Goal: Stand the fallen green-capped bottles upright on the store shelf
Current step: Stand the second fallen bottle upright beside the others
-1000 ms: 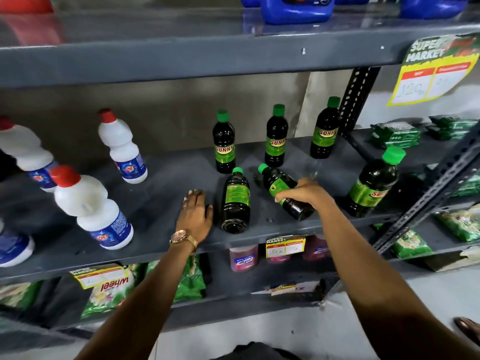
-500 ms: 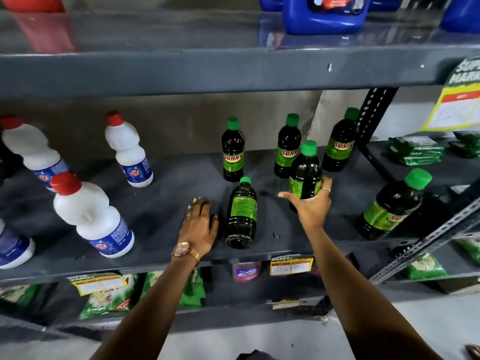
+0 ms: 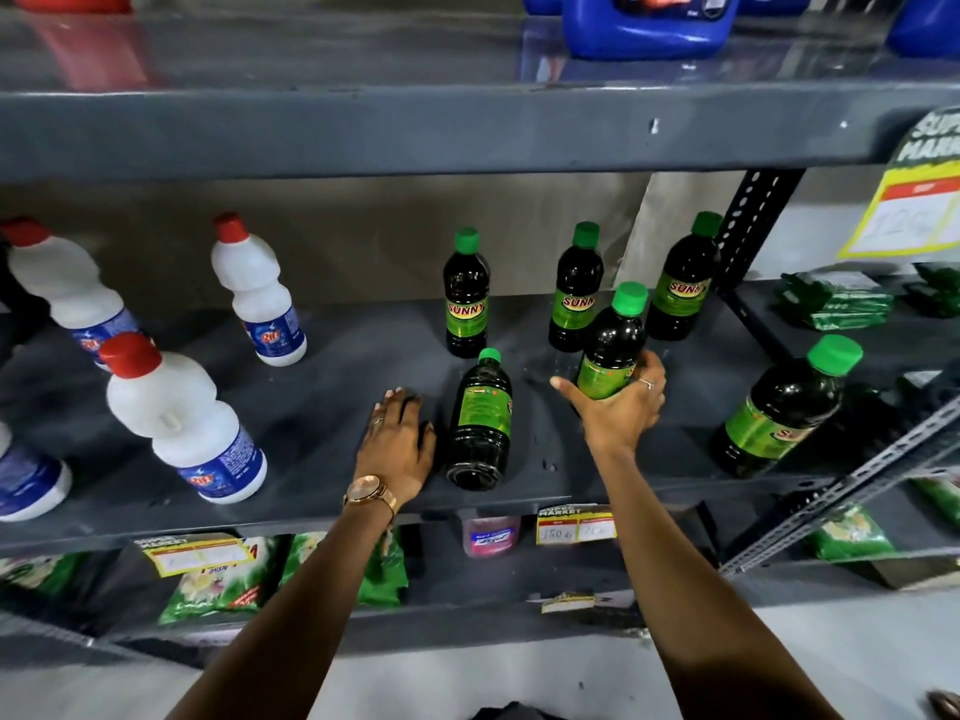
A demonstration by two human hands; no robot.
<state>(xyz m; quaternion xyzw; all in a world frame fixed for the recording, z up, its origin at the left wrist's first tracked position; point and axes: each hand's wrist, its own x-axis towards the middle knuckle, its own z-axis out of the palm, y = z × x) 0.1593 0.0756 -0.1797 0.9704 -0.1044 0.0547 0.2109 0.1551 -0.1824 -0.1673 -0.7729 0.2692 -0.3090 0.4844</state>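
Note:
Dark green-capped "Sunny" bottles stand on the grey shelf (image 3: 322, 407). My right hand (image 3: 621, 407) is wrapped around the lower half of one bottle (image 3: 613, 350), holding it upright near the shelf's middle. One bottle (image 3: 480, 418) lies on its side with its cap pointing to the back, just right of my left hand (image 3: 400, 441), which rests flat on the shelf with fingers apart, close to that bottle. Three bottles stand upright at the back: left (image 3: 466, 296), middle (image 3: 574, 288), right (image 3: 683, 280). Another bottle (image 3: 784, 407) stands at the right front.
White red-capped bottles (image 3: 176, 418) stand on the shelf's left half. Blue jugs (image 3: 649, 23) sit on the shelf above. Green packets (image 3: 836, 301) fill the neighbouring shelf on the right and the lower shelf (image 3: 218, 584). A slanted metal brace (image 3: 852, 485) crosses the right front.
My right hand has lifted one fallen bottle from its side to upright and keeps hold of it. The left hand has stayed flat beside the lying bottle.

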